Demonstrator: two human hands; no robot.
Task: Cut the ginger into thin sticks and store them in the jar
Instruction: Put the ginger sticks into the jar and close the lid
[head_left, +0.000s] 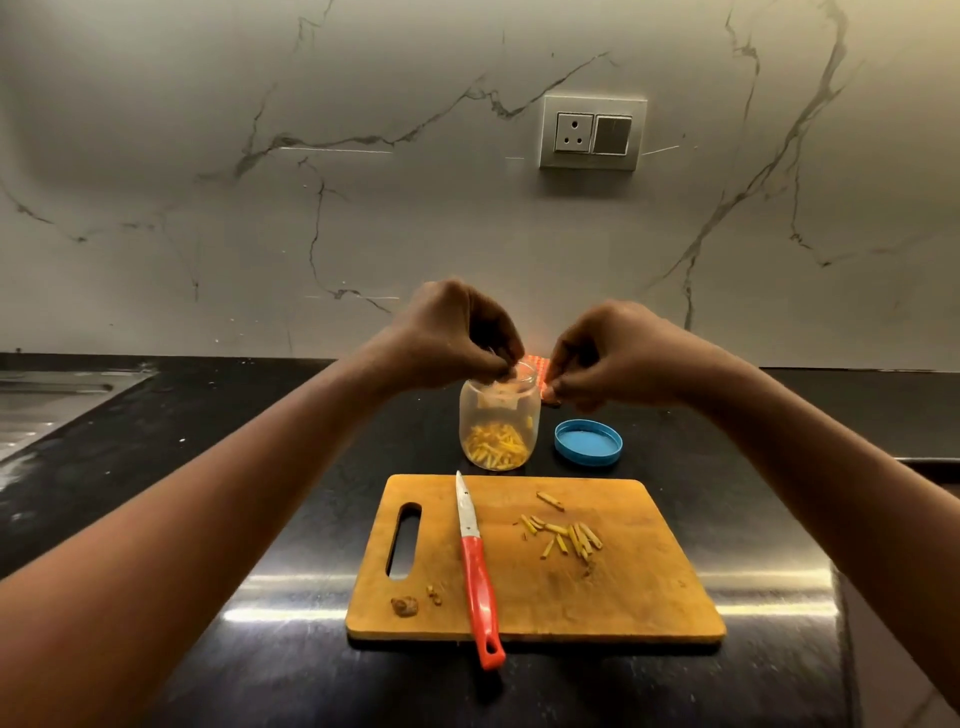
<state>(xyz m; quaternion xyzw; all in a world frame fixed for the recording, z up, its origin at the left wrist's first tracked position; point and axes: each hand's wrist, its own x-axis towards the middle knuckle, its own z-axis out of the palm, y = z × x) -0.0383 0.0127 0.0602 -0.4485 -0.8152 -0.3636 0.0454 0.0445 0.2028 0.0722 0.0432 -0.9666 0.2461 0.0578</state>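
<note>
A clear plastic jar (500, 422) stands open behind the wooden cutting board (639, 582), with yellow ginger sticks (496, 442) heaped in its bottom. My left hand (449, 338) hovers over the jar's mouth with its fingertips bunched together at the rim. Just right of the jar, my right hand (608, 356) has its fingers curled and pinched; whether either hand holds ginger is hidden. Several cut ginger sticks (569, 535) lie on the board's right half. A red-handled knife (475, 566) rests on the board, blade pointing away.
The jar's blue lid (588, 441) lies upside down to the right of the jar. Ginger scraps (405, 605) sit at the board's near left corner. An orange object (540, 366) shows behind the jar. A steel sink (47, 405) is at the far left of the black counter.
</note>
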